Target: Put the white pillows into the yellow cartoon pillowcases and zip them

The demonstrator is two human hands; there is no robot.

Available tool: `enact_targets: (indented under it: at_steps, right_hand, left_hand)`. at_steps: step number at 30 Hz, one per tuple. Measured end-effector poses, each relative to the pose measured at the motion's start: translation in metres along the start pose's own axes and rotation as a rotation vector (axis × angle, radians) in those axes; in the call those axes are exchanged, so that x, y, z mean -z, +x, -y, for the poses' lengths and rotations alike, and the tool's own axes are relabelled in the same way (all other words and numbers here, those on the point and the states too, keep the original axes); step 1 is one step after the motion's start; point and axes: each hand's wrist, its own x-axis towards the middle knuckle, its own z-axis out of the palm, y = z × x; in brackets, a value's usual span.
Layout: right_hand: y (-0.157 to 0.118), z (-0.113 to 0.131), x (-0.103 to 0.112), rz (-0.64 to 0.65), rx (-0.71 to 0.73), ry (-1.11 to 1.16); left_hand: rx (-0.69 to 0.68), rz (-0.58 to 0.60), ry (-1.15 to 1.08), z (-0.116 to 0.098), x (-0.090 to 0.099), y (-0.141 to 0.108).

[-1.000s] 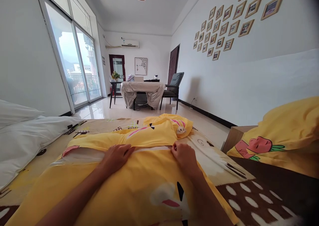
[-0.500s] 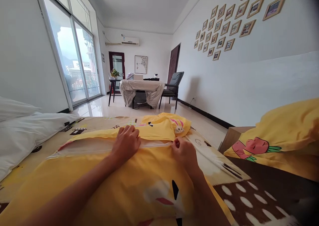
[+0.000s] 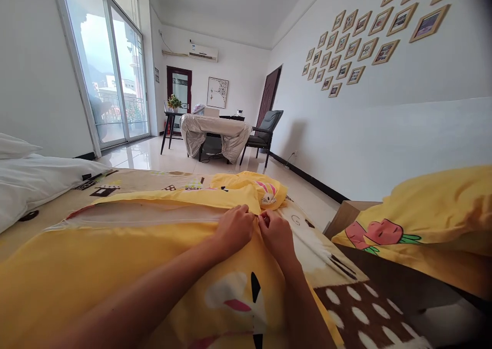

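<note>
A yellow cover (image 3: 146, 267) with rabbit prints lies spread over the bed. Across it runs a long opening (image 3: 154, 213) with pale edging, showing white inside on the left. At the opening's right end, my left hand (image 3: 236, 228) is closed with its fingertips on the edge of the cloth. Right beside it, my right hand (image 3: 277, 232) pinches the same edge, thumb and fingers together. The two hands nearly touch, and what lies between the fingertips is too small to make out.
White pillows (image 3: 34, 182) lie at the left on the patterned sheet (image 3: 338, 308). Yellow cloth with carrot prints (image 3: 434, 221) is heaped at the right over a brown board (image 3: 355, 208). Beyond the bed stand a covered table (image 3: 215, 126) and a dark chair (image 3: 267, 131).
My left hand has moved right along the opening to beside my right hand. My right hand keeps its pinch at the right end. The view has tilted and shifted slightly.
</note>
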Motion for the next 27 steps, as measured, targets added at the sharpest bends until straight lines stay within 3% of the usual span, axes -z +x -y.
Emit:
enact_targets:
  at_steps: [7,17,20,27]
  right_hand:
    - [0.002,0.002,-0.002,0.008,-0.04,-0.05]
    - [0.002,0.002,-0.007,-0.003,-0.013,-0.028]
    - [0.004,-0.001,-0.009,-0.022,0.007,0.005]
    - [0.006,-0.004,-0.012,-0.042,0.02,0.081]
  left_hand:
    - [-0.145,-0.182,0.222,0.009,-0.011,-0.002]
    - [-0.136,-0.1,0.223,0.004,-0.012,0.015]
    - [-0.185,-0.139,0.237,0.007,-0.015,0.013]
    - [-0.15,-0.181,0.237,0.013,-0.019,0.007]
